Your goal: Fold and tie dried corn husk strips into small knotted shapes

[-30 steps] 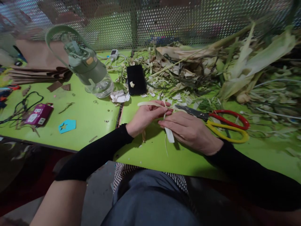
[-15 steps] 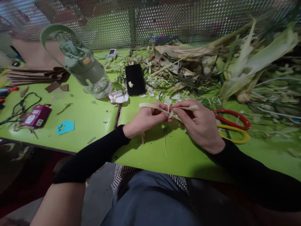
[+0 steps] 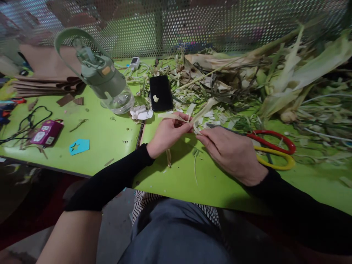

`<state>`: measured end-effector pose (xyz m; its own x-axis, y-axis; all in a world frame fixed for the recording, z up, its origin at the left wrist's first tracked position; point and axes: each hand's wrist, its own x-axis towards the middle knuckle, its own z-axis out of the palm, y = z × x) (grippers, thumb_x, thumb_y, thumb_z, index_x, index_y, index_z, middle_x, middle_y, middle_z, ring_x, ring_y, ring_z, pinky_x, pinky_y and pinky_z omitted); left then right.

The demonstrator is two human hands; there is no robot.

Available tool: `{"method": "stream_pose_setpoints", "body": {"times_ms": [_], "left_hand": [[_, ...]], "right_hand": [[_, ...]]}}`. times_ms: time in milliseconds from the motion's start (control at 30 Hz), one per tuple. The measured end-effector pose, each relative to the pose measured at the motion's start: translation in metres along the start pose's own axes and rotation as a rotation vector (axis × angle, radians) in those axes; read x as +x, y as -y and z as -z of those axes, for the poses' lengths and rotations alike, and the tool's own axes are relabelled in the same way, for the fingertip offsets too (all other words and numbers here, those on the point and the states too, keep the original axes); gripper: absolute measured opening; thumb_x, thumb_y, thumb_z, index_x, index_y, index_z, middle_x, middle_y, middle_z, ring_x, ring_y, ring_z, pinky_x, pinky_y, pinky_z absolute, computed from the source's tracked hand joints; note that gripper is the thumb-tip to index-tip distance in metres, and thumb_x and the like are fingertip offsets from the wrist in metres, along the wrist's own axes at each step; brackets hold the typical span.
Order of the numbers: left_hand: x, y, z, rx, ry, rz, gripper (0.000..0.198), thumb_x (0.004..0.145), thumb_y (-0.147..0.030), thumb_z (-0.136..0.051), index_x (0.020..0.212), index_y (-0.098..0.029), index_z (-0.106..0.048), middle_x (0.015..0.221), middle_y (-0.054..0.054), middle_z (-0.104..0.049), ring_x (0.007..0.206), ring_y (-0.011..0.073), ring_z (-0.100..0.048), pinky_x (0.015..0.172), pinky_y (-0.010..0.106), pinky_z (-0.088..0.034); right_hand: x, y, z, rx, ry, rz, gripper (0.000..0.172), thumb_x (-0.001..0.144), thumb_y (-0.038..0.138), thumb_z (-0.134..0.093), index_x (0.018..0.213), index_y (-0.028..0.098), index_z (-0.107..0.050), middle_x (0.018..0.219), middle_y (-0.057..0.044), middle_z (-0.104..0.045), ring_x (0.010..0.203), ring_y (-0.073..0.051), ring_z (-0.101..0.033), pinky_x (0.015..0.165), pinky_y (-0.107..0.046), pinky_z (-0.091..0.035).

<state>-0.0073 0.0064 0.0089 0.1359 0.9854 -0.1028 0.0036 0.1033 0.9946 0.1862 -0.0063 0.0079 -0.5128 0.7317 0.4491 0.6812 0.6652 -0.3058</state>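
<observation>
Green tabletop (image 3: 107,126), corn-husk pile (image 3: 225,86) along the back, water bottle (image 3: 107,84) back left. Right hand (image 3: 231,152): thumb and forefinger closed, apparently pinching one curled strip end. Left hand (image 3: 172,130): thumb and fingers pinched tight on the strips' crossing, so it's the nearer one; right grip sits just beside, to the right. Scissors (image 3: 275,133) lie partly behind the right hand, phone (image 3: 161,88) beyond the left. Pale husk strips (image 3: 205,110) fan out above the tabletop between both hands, longest one slanting away up-right.
</observation>
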Motion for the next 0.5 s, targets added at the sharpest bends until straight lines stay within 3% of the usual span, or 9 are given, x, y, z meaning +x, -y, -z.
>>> {"method": "stream_pose_setpoints", "body": {"times_ms": [133,233,367,500], "left_hand": [[-0.003,0.008,0.001,0.222,0.124,-0.115,0.004,0.087,-0.016,-0.065,0.088,-0.016,-0.061,0.075,-0.001,-0.066,0.068,0.0108,-0.060,0.070,0.025,-0.047],[-0.007,0.011,-0.001,0.305,0.268,-0.189,0.002,0.085,-0.016,-0.066,0.085,-0.016,-0.064,0.083,0.002,-0.069,0.075,0.0126,-0.060,0.073,0.027,-0.047],[-0.009,0.012,-0.004,0.106,0.413,-0.092,0.010,0.086,-0.020,-0.069,0.093,-0.013,-0.066,0.088,0.004,-0.069,0.078,0.0118,-0.061,0.075,0.027,-0.049],[-0.007,0.012,-0.005,0.011,0.383,-0.030,0.014,0.091,-0.025,-0.068,0.091,-0.012,-0.063,0.082,0.003,-0.067,0.074,0.0101,-0.060,0.074,0.027,-0.049]], "right_hand": [[-0.002,0.001,0.000,-0.008,-0.082,0.181,0.013,0.099,0.026,-0.058,0.102,0.025,-0.071,0.107,-0.010,-0.075,0.096,-0.026,-0.071,0.078,-0.039,-0.057],[0.000,-0.004,-0.002,0.118,-0.099,0.149,0.014,0.099,0.022,-0.058,0.107,0.026,-0.068,0.116,-0.010,-0.073,0.106,-0.026,-0.071,0.087,-0.042,-0.059],[0.004,-0.008,-0.004,0.192,-0.141,0.096,0.004,0.098,0.022,-0.061,0.099,0.023,-0.065,0.097,-0.008,-0.071,0.095,-0.025,-0.069,0.083,-0.042,-0.057],[0.004,-0.005,-0.005,0.347,-0.166,-0.102,0.014,0.097,0.035,-0.063,0.098,0.021,-0.060,0.090,-0.005,-0.064,0.070,-0.017,-0.060,0.061,-0.033,-0.052]]}}
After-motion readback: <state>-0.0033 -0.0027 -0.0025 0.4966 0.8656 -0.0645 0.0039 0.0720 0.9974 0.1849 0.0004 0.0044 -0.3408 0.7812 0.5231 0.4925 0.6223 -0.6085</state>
